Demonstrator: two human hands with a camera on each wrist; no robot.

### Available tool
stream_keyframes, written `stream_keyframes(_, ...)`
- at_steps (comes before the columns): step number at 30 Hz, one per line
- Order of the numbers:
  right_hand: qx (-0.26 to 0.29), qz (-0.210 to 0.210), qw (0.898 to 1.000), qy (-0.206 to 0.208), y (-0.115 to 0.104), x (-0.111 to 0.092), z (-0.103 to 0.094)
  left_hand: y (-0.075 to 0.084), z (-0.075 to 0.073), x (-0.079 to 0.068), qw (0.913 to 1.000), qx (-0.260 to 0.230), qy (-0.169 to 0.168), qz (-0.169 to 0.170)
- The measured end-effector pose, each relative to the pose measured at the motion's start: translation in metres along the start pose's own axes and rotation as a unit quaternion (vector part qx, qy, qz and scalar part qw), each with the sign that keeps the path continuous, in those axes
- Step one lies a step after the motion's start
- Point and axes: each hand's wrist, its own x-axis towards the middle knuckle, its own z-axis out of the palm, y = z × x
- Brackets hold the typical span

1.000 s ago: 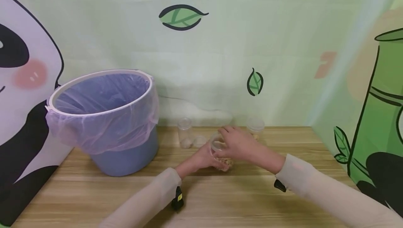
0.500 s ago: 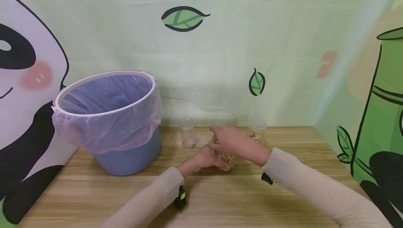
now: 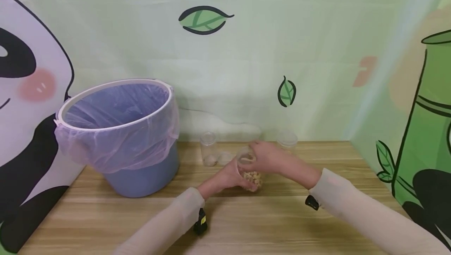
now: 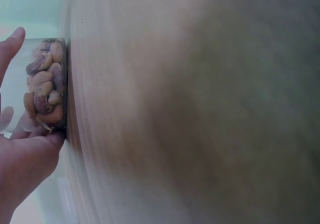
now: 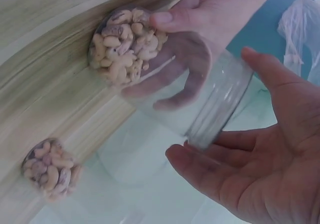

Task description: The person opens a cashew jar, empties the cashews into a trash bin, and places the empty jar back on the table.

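A clear jar (image 3: 244, 157) with cashew nuts (image 5: 125, 49) filling its lower part stands tilted in the head view. My left hand (image 3: 230, 176) grips it round the body, with fingers showing through the clear wall in the right wrist view. My right hand (image 3: 269, 158) comes over the top, its thumb and fingertips spread on opposite sides of the ridged clear top end (image 5: 220, 106). In the left wrist view the nuts (image 4: 46, 84) lie at the jar's base, close to the wooden tabletop.
Behind my right hand stands a second jar (image 3: 287, 139) of cashews. A small clear jar (image 3: 208, 145) and a flat clear round piece (image 3: 225, 158) are at the back, left of the hands. A blue bin (image 3: 141, 173) with a pink bag stands at left.
My right hand has swung left over the jar's top, then back to the right, its wrist turning. My left hand keeps its hold, and the jar stays in about the same place.
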Motion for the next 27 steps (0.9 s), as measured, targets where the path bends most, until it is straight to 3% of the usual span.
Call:
stream_keyframes(10,0.028,-0.028,0.999,-0.019,0.020,-0.006,-0.012,-0.001,-0.001,0.001,0.9997,0.004,0.007,0.022)
stream_keyframes(19,0.013,-0.045,0.995,-0.089,0.034,0.000,-0.028,-0.001,0.000,0.000,0.9993,0.030,0.019,-0.015)
stream_keyframes(27,0.002,-0.090,0.992,-0.088,0.047,0.000,-0.035,0.001,0.001,0.001,0.9988,0.042,0.022,-0.010)
